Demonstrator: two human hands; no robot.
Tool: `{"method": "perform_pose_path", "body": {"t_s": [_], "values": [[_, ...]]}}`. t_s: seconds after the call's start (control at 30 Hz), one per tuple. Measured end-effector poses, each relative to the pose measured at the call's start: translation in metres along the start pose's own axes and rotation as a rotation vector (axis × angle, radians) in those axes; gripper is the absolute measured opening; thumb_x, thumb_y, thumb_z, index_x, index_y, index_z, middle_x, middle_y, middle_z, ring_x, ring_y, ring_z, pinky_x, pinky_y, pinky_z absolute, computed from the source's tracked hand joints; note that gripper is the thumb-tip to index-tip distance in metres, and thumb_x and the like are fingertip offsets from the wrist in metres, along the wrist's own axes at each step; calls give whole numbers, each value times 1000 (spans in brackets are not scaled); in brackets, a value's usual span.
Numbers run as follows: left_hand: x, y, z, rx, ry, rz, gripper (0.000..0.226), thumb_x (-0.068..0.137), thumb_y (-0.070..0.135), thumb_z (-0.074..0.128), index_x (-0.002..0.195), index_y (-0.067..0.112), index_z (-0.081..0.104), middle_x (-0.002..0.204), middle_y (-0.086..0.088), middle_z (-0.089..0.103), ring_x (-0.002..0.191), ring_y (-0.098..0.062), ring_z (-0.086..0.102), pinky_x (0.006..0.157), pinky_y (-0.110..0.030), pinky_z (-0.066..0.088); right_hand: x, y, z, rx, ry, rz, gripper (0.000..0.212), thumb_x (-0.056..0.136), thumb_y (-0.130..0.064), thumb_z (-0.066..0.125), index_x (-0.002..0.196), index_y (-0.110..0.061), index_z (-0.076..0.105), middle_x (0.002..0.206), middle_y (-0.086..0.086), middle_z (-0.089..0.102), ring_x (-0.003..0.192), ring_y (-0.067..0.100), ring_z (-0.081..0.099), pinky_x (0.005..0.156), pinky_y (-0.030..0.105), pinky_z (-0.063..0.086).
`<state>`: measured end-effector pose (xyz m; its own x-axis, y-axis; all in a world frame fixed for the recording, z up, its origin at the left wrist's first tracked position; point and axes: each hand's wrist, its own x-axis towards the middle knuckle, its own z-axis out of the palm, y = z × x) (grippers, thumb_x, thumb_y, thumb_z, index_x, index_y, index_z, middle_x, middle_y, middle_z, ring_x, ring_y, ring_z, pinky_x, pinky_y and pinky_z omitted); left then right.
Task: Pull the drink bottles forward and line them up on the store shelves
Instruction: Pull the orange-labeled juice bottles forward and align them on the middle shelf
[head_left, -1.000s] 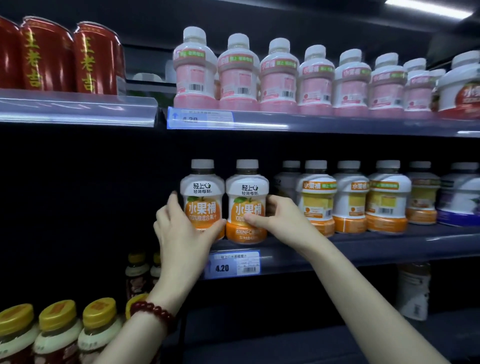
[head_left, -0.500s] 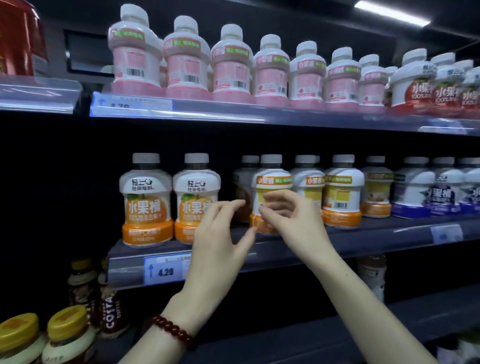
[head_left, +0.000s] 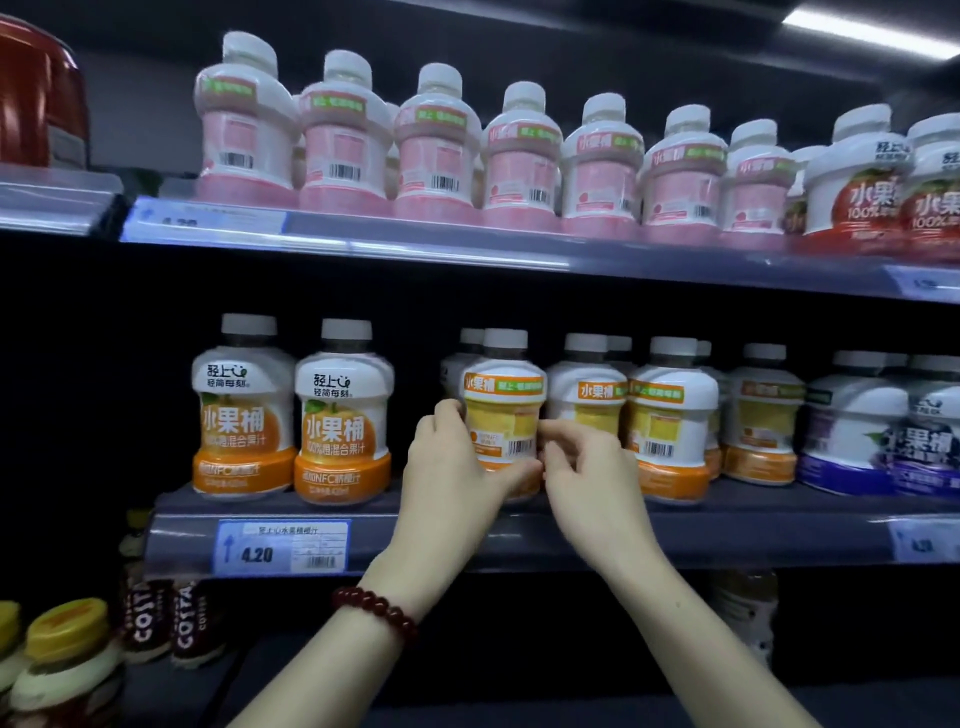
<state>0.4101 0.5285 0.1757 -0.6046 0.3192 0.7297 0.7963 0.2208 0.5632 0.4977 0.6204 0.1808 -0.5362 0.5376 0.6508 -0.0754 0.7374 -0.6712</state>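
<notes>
A: Where are your hands right now?

B: Both are on one orange drink bottle (head_left: 503, 410) on the middle shelf (head_left: 727, 540). Your left hand (head_left: 451, 483) wraps its left side and base, thumb under the front of the label. Your right hand (head_left: 582, 467) pinches it from the right, fingertips (head_left: 553, 431) touching the label just beside the barcode. So each hand is curled onto that same bottle, neither spread wide.

A: Which way does the bottle face?

B: Barcode side out, upright, near the front lip of the shelf. Left of it, past a gap, stand two front-facing orange bottles (head_left: 291, 410), touching each other, above the 4.20 price tag (head_left: 283, 548). To its right the row of turned orange bottles (head_left: 670, 415) runs on, then purple-labelled bottles (head_left: 878, 431) at the far right.

A: And above?

B: The top shelf (head_left: 467, 249) carries pink bottles (head_left: 436, 145) in a line, most showing barcodes. A dark red bead bracelet (head_left: 376, 610) sits on your left wrist. Lower left, Costa coffee bottles (head_left: 161, 623) and yellow-capped jars (head_left: 62, 654).
</notes>
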Motion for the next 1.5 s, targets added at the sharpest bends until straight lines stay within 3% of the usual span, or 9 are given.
{"method": "perform_pose_path", "body": {"t_s": [0.13, 0.3, 0.47, 0.57, 0.67, 0.83, 1.1, 1.27, 1.5], "values": [[0, -5, -10, -105, -41, -32, 80, 62, 44, 82, 126, 16, 41, 112, 5, 61, 102, -11, 61, 80, -22, 52, -4, 0, 6, 52, 23, -24, 27, 95, -9, 50, 114, -15, 68, 103, -3, 71, 97, 9, 66, 84, 26, 56], [-8, -9, -19, 16, 44, 37, 73, 73, 34, 77, 133, 13, 41, 119, 1, 55, 108, -10, 54, 81, -11, 42, 8, -3, 11, 37, -81, 56, 39, 99, -15, 45, 138, -16, 49, 129, -1, 58, 121, 15, 55, 100, 31, 47], [-22, -7, -20, 25, 17, 106, 38, 83, 31, 65, 119, 22, 55, 109, 5, 56, 90, 0, 51, 66, -3, 39, 13, -6, 22, 58, -177, 68, 13, 99, -16, 46, 110, -23, 49, 94, -9, 60, 82, 1, 59, 67, 17, 49], [-14, -8, -23, 10, -42, 56, 34, 81, 34, 62, 110, 18, 54, 102, 2, 61, 90, -9, 57, 63, -9, 39, 10, -2, 19, 90, -102, 12, 20, 92, -15, 60, 107, -25, 54, 91, -15, 60, 83, -3, 59, 65, 12, 46], [-16, -9, -30, 2, -35, 68, 55, 83, 35, 58, 131, 13, 43, 115, 0, 60, 104, -14, 57, 79, -21, 46, 17, 1, 17, 122, -106, 28, 29, 90, -14, 63, 117, -21, 55, 100, -9, 64, 91, 2, 61, 74, 18, 50], [-34, -5, -41, -43, -14, 169, 38, 89, 26, 58, 126, 24, 49, 106, 18, 46, 86, 12, 45, 73, 4, 36, 31, 3, 18, 322, -370, 113, 57, 89, -24, 65, 140, -18, 42, 130, 1, 61, 116, 17, 60, 100, 43, 49], [-22, -12, -41, -6, -39, 97, 18, 86, 28, 56, 101, 21, 48, 97, 6, 55, 84, -4, 51, 63, -10, 39, 26, 1, 31, 209, -236, 45, 44, 75, -29, 78, 116, -17, 65, 100, -3, 73, 92, 13, 70, 82, 40, 59], [-40, -8, -43, 20, -1, 169, 19, 89, 27, 54, 108, 23, 50, 104, 20, 47, 90, 5, 46, 74, -8, 38, 27, -3, 29, 196, -315, 99, 54, 79, -32, 75, 123, -18, 48, 115, -4, 63, 103, 11, 62, 85, 31, 55], [-25, -12, -46, 109, -38, 98, 16, 87, 25, 55, 98, 15, 57, 95, 4, 56, 86, -10, 52, 64, -18, 37, 23, -14, 34, 101, -246, 41, 52, 74, -35, 79, 116, -19, 55, 99, -9, 66, 89, 4, 63, 67, 16, 52]]}}
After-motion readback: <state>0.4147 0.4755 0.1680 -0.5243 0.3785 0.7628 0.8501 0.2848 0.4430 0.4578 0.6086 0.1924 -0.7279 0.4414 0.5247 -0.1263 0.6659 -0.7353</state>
